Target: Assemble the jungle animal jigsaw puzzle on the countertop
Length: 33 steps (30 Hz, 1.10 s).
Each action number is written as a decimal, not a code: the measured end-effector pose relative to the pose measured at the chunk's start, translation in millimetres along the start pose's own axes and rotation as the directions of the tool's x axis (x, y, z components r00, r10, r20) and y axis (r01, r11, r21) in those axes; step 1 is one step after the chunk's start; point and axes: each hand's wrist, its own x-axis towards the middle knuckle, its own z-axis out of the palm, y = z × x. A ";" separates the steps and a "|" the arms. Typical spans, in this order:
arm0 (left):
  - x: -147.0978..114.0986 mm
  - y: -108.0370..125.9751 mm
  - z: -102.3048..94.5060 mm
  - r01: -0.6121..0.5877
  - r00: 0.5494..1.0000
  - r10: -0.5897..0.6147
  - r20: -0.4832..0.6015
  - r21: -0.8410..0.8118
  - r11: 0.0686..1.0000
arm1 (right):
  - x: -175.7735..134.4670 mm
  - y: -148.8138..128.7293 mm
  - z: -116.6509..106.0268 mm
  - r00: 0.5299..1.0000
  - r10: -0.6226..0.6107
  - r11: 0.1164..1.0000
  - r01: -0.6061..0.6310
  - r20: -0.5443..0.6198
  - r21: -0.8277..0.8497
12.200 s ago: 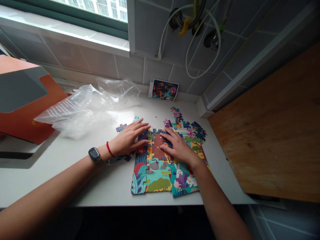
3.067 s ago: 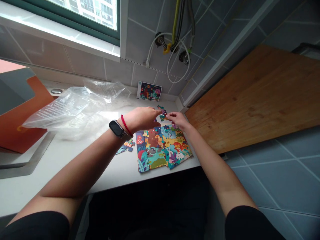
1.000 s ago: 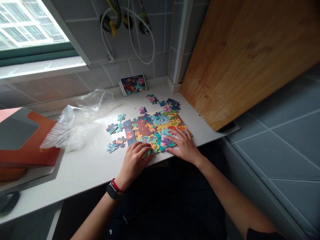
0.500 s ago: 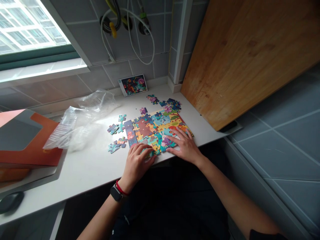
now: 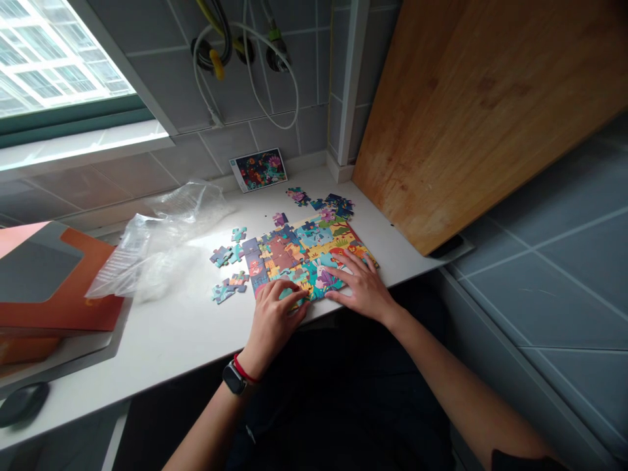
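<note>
I am watching from far away. The two bare hands are no longer reaching over the far side; now they are working at the near side. The flat, many-coloured animal jigsaw puzzle (image 5: 282,252) is lying on the white table (image 5: 181,333), close to its front edge. The left hand (image 5: 275,311), wearing a square black watch (image 5: 234,378), is curling its fingers over the puzzle's near edge; I am not able to tell if it is pinching a piece. The right hand (image 5: 363,284) is spreading its fingers over the rabbit part. I am guessing the joined part is getting a tidy-up, while the loose teal and orange pieces (image 5: 230,286) are waiting at the left and the loose dark blue pieces (image 5: 341,205) are waiting at the far right corner.
</note>
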 end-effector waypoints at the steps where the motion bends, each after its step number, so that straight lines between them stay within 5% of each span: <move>1: 0.3 0.2 -0.3 -0.010 1.000 0.010 0.005 0.005 1.000 | 0.1 -0.1 0.1 1.000 0.000 1.000 0.000 -0.001 0.006; 15: -3.6 -8.8 -1.1 -0.135 0.987 0.131 0.097 0.043 0.990 | -1.0 2.9 4.1 0.998 -0.041 0.998 0.043 -0.054 0.035; 22: -2.6 -5.8 1.3 -0.110 0.992 0.108 0.061 0.026 0.994 | -17.5 32.1 -10.3 0.929 0.042 0.992 0.006 -0.369 0.128; 33: 1.8 -7.0 1.4 -0.120 0.990 0.118 0.079 0.018 0.993 | -42.4 59.0 -6.7 0.883 0.127 0.974 -0.025 -0.452 0.226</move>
